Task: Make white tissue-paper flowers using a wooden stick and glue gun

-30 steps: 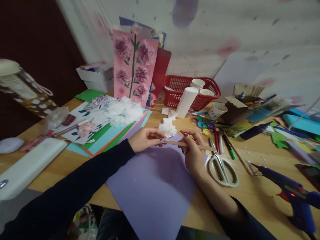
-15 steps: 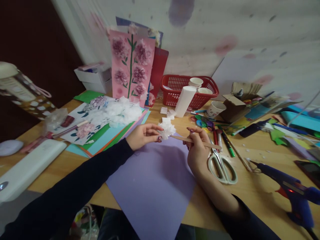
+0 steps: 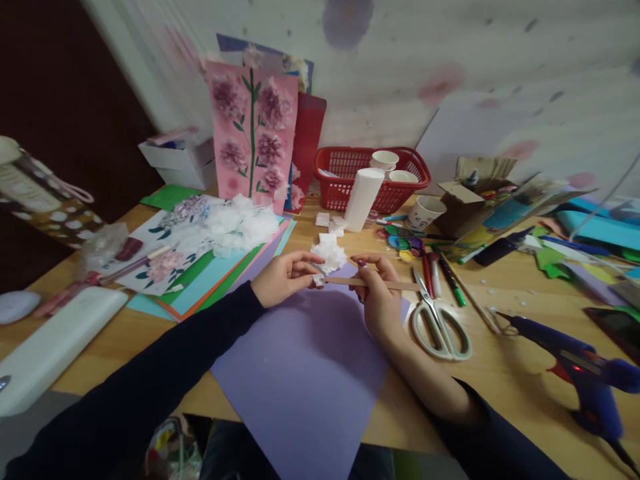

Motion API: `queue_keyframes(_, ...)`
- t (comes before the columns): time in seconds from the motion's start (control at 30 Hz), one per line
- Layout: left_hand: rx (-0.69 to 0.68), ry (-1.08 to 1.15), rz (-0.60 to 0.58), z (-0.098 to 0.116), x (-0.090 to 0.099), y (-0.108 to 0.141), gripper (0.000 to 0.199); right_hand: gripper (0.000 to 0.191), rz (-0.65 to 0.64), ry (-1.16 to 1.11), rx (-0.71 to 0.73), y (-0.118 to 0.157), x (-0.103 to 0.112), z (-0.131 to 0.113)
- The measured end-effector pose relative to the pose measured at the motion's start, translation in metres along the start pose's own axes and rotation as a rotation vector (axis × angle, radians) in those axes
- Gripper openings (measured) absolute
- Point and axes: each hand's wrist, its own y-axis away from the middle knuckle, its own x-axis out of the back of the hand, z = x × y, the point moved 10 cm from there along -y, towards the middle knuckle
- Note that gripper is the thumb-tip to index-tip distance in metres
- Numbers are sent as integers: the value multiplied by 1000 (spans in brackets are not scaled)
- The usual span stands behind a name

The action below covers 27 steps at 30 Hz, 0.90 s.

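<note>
Well to the left of the left hand's fingers, a long white case [image 3: 63, 343] is seen lying on the tabletop [image 3: 180, 398]. Nearer to those fingers, a heap of white tissue [image 3: 240, 223] is spread over stacked coloured sheets [image 3: 203, 280]. By the left hand [image 3: 280, 279], a small white piece [image 3: 319, 280] is held, its edge clamped between the fingertips. Just beyond these fingers, a ruffled white cluster [image 3: 330, 256] is set at the far corner of a purple sheet [image 3: 305, 373], over which both hands are held. Between the two hands, a flat wooden stick [image 3: 403, 286] is stretched roughly level, its left end at the small white piece; whether the two are touching cannot be told. The stick is gripped by the right hand [image 3: 383, 297], its fingers closed around it. Just right of that hand, scissors [image 3: 440, 327] are laid with blades slightly parted, and farther right a blue glue gun [image 3: 575, 363] is placed.
</note>
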Motion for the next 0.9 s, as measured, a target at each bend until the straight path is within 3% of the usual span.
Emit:
queue_keyframes(0.2, 17, 99, -15, 0, 0, 1, 41, 9, 7, 15, 25, 2, -1, -5)
queue_keyframes(0.37, -40, -50, 92, 3, 16, -3, 43, 9, 73, 37, 90, -12, 14, -12)
queue_keyframes(0.5, -147, -180, 182, 20, 25, -6, 41, 8, 131, 155, 171, -27, 28, -16)
queue_keyframes(0.73, -318, -571, 207, 65, -2, -11, 44, 9, 57, 271, 195, -32, 19, -5)
queue_keyframes(0.9, -348, -948, 178, 71, -23, -26, 48, 10, 63, 245, 206, -33, 19, -4)
